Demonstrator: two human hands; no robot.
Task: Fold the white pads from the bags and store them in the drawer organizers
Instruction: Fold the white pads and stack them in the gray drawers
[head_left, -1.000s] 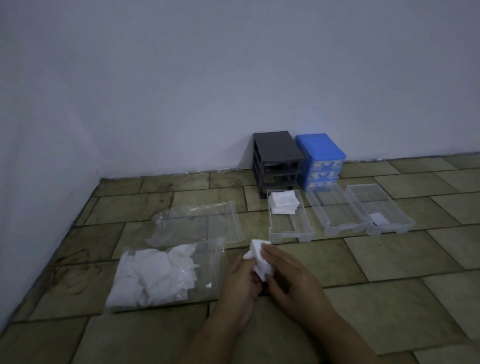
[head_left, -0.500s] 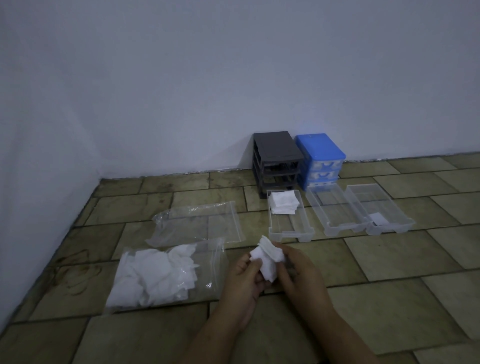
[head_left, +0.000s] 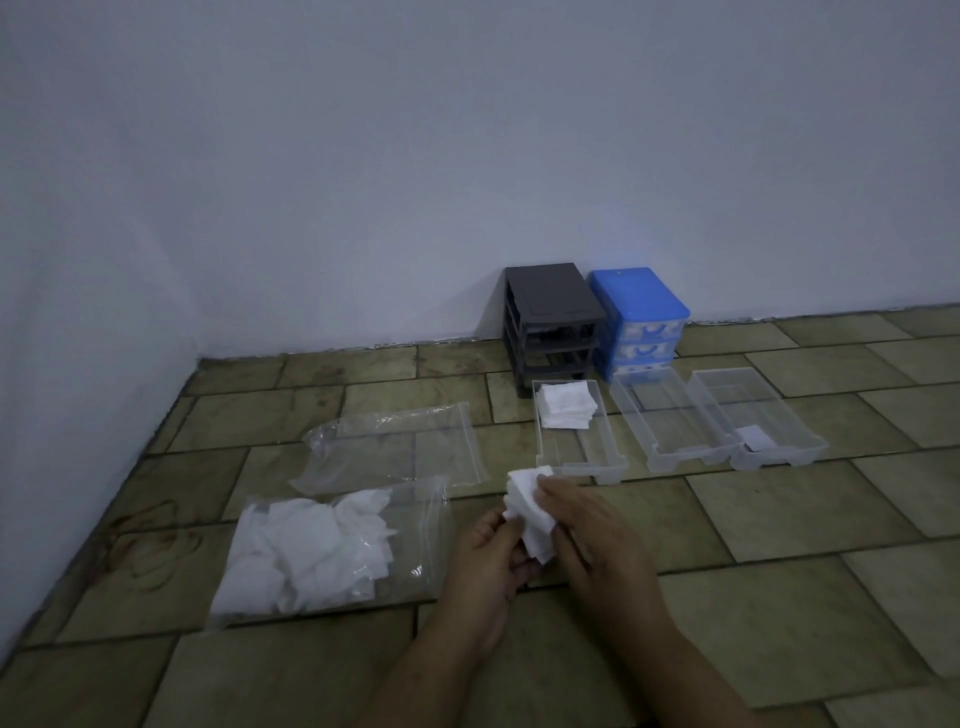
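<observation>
Filling the far half of the view is a plain pale wall (head_left: 467, 156) above a floor (head_left: 779, 649) of dull, greenish tiles, dimly lit. On the left lie a bag (head_left: 322, 551) stuffed with loose white pads and, just beyond, an empty bag (head_left: 395, 447). Against the wall stand a dark organizer (head_left: 550, 322) and a blue organizer (head_left: 641, 317), with three clear drawers (head_left: 680, 431) pulled out near them; the left one holds a stack of folded pads (head_left: 566, 405). Near centre, the left hand (head_left: 485, 566) and right hand (head_left: 597, 540) both pinch one white pad (head_left: 530, 512), fingers curled around it. It looks light, soft and limp, so gripping the edges and pressing the crease should serve best.
</observation>
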